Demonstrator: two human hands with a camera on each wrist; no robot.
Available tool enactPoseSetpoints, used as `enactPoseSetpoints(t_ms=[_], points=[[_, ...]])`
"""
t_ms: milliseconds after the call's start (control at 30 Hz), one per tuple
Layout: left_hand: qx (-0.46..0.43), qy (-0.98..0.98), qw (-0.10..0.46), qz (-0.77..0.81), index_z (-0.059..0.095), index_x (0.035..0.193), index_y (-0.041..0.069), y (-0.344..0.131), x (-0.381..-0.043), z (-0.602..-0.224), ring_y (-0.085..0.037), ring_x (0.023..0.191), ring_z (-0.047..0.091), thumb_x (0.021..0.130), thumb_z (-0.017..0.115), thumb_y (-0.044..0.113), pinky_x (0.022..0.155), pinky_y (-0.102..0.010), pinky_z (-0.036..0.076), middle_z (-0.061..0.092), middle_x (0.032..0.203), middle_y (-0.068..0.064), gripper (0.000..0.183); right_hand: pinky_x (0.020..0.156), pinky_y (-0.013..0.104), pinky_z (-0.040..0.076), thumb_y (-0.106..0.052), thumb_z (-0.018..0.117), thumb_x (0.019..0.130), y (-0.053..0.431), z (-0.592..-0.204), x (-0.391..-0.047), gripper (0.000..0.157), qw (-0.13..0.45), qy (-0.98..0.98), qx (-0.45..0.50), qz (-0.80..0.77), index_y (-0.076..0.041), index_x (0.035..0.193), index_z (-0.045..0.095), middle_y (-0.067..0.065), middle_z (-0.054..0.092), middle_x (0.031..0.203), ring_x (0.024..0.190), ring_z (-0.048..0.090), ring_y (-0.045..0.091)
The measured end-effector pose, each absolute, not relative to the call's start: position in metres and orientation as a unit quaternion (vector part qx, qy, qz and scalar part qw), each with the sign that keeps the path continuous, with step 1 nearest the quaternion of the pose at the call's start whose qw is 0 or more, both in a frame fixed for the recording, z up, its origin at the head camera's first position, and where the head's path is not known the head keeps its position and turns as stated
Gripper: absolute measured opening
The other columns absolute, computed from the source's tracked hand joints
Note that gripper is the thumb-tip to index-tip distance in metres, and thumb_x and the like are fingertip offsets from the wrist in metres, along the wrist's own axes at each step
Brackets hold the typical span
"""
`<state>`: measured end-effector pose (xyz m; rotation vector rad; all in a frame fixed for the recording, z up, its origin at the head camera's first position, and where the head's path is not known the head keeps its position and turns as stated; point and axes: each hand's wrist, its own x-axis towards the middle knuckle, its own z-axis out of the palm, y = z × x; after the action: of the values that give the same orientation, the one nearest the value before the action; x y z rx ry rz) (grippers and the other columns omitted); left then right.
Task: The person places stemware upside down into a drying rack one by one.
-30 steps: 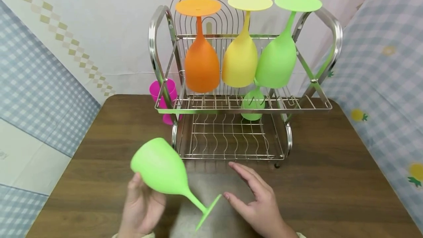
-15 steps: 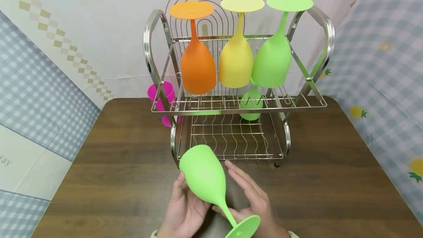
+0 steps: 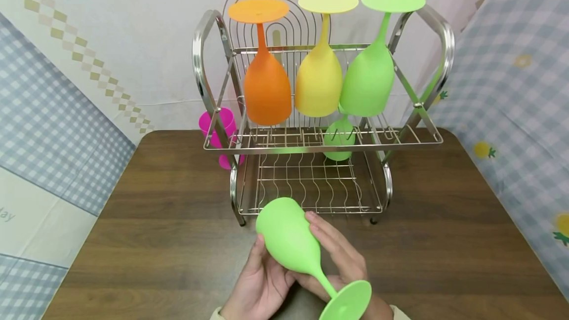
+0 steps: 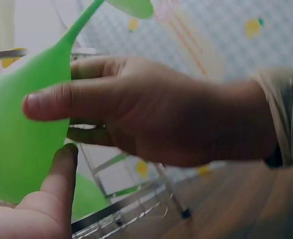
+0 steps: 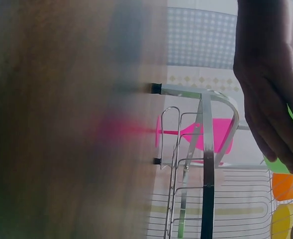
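Note:
A light green plastic goblet (image 3: pixel 289 238) lies tilted between both hands in the head view, its bowl up and to the left, its foot down and to the right. My left hand (image 3: pixel 265 285) holds the bowl from below, thumb along its left side. My right hand (image 3: pixel 344 258) touches the bowl's right side with its fingertips. In the left wrist view, the right hand (image 4: pixel 156 109) has its thumb across the bowl and other fingers behind it. The right wrist view shows the left hand (image 5: pixel 270 84) over part of the green bowl.
A two-tier metal dish rack (image 3: pixel 284 150) stands behind the hands. On its upper tier, orange (image 3: pixel 267 88), yellow (image 3: pixel 318 83) and green (image 3: pixel 368 83) goblets stand upside down. A smaller green goblet (image 3: pixel 340 142) is on the lower tier. A magenta goblet (image 3: pixel 226 122) stands left of the rack on the wooden table (image 3: pixel 151 241).
The left hand has carried the green goblet to the right, and its foot has turned lower. The right hand has gone from apart to touching the bowl.

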<state>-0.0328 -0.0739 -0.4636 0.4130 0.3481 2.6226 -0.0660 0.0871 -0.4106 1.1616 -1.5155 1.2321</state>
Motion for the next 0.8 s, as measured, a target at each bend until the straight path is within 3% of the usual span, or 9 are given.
enactPoseSetpoints(t_ms=[233,333,500,633,700,800], points=[[0.115,0.229,0.212,0.943,0.04,0.146,0.01,-0.079,-0.034,-0.463,-0.019,0.118,0.062,0.111,0.018,0.038,0.103,-0.03,0.052,0.059,0.136,-0.009,0.05,0.11,0.034,0.046,-0.015,0.075,0.09,0.089,-0.406,-0.072,0.051,0.412,-0.61,0.466,0.491,0.02,0.122,0.058,0.026,0.057,0.137,0.131,0.055,0.029],[0.119,0.275,0.202,0.932,0.045,0.142,0.003,-0.086,-0.035,-0.461,-0.022,0.118,0.063,0.112,0.025,0.028,0.106,-0.034,0.05,0.061,0.132,-0.013,0.044,0.108,0.034,0.047,-0.019,0.076,0.089,0.093,-0.407,-0.078,0.052,0.415,-0.636,0.446,0.472,0.02,0.119,0.059,0.029,0.061,0.13,0.127,0.059,0.029],[0.123,0.378,0.177,0.901,0.028,0.145,-0.017,-0.102,-0.036,-0.453,-0.03,0.127,0.058,0.109,0.035,0.01,0.11,-0.039,0.045,0.056,0.137,-0.025,0.046,0.109,0.027,0.045,-0.041,0.07,0.091,0.104,-0.403,-0.084,0.063,0.383,-0.739,0.355,0.425,0.013,0.123,0.061,0.026,0.065,0.124,0.125,0.06,0.022],[0.101,0.451,0.148,0.874,0.018,0.147,-0.021,-0.113,-0.035,-0.446,-0.031,0.129,0.056,0.107,0.04,0.006,0.109,-0.038,0.046,0.051,0.141,-0.031,0.053,0.111,0.02,0.04,-0.055,0.061,0.092,0.111,-0.4,-0.094,0.071,0.358,-0.798,0.302,0.38,0.006,0.128,0.061,0.021,0.066,0.125,0.119,0.063,0.029],[0.099,0.47,0.13,0.867,0.018,0.147,-0.021,-0.117,-0.034,-0.443,-0.031,0.129,0.056,0.106,0.041,0.005,0.109,-0.039,0.046,0.05,0.141,-0.032,0.053,0.111,0.017,0.039,-0.053,0.065,0.091,0.115,-0.402,-0.1,0.07,0.344,-0.811,0.288,0.375,0.003,0.132,0.06,0.018,0.067,0.127,0.117,0.064,0.031],[0.098,0.484,0.104,0.863,0.02,0.147,-0.02,-0.123,-0.033,-0.442,-0.031,0.128,0.057,0.106,0.041,0.003,0.108,-0.039,0.046,0.051,0.141,-0.032,0.051,0.108,0.013,0.039,-0.036,0.083,0.079,0.121,-0.408,-0.11,0.071,0.308,-0.825,0.264,0.393,-0.002,0.136,0.059,0.012,0.066,0.129,0.12,0.063,0.023]])
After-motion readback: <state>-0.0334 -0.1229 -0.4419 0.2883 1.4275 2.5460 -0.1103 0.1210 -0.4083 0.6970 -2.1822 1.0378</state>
